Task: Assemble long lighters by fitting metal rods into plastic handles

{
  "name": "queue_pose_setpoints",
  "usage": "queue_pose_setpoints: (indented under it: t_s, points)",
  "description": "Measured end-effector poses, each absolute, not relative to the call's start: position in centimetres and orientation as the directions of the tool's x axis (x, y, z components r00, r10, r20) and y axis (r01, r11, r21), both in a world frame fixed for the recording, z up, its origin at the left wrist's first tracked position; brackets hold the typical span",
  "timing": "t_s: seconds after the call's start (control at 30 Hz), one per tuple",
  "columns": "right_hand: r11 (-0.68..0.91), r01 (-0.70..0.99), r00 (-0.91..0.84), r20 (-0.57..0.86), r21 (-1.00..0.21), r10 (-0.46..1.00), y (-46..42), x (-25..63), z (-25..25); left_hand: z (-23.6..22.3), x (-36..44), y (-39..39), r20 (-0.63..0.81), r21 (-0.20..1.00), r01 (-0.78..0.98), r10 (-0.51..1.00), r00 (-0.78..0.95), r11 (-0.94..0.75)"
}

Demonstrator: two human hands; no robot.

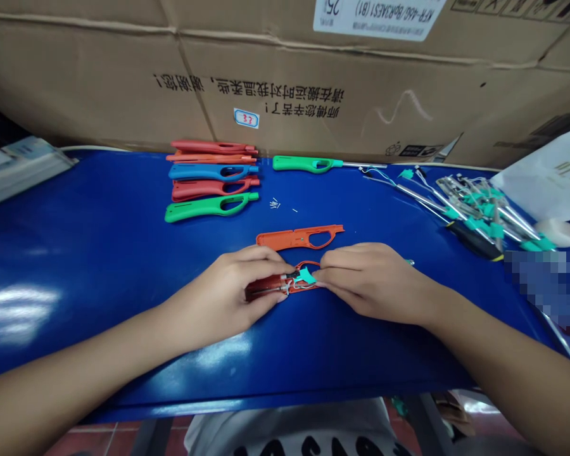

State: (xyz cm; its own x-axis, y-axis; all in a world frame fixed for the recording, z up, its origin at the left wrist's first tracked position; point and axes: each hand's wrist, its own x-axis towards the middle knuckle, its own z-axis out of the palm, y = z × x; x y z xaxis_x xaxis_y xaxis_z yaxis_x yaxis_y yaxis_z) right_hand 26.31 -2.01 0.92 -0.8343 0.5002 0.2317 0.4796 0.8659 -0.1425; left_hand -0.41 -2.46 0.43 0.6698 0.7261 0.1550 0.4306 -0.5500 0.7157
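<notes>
My left hand point(237, 288) is closed around a red lighter shell half point(273, 286) lying on the blue table point(99, 266). My right hand point(370, 278) pinches a small teal part with wires point(306, 275) that sits in the shell's front end. A metal tube runs under my right hand, its tip showing at the far side. Just behind my hands lies a loose orange shell half point(299, 237).
A row of red, blue and green lighter shells point(211, 177) lies at the back left. An assembled green lighter point(313, 164) and a heap of metal tubes with teal fittings point(479, 209) lie at the back right. Cardboard boxes point(285, 76) wall the table's far edge.
</notes>
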Motion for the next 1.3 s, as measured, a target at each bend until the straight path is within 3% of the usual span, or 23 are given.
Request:
queue_pose_setpoints:
  t_s: [0.33, 0.77, 1.0, 1.3]
  points:
    - [0.871, 0.487, -0.859, 0.148, -0.064, 0.491, -2.2, 26.1, 1.4, 0.5, -0.4, -2.5, 0.162, 0.731, 0.420, 0.734, 0.659, -0.539]
    - [0.723, 0.596, -0.762, 0.040, -0.350, 0.647, -2.5, 26.3, 1.7, 0.8, -0.4, -2.8, 0.196, 0.669, 0.401, 0.669, 0.717, -0.626]
    - [0.715, 0.611, -0.755, 0.023, -0.340, 0.656, -2.6, 26.2, 1.7, 0.9, -0.4, -2.9, 0.189, 0.642, 0.404, 0.645, 0.741, -0.652]
    - [0.736, 0.613, -0.757, 0.051, -0.286, 0.651, -2.8, 26.1, 1.9, 0.7, -0.4, -2.8, 0.164, 0.692, 0.398, 0.668, 0.726, -0.603]
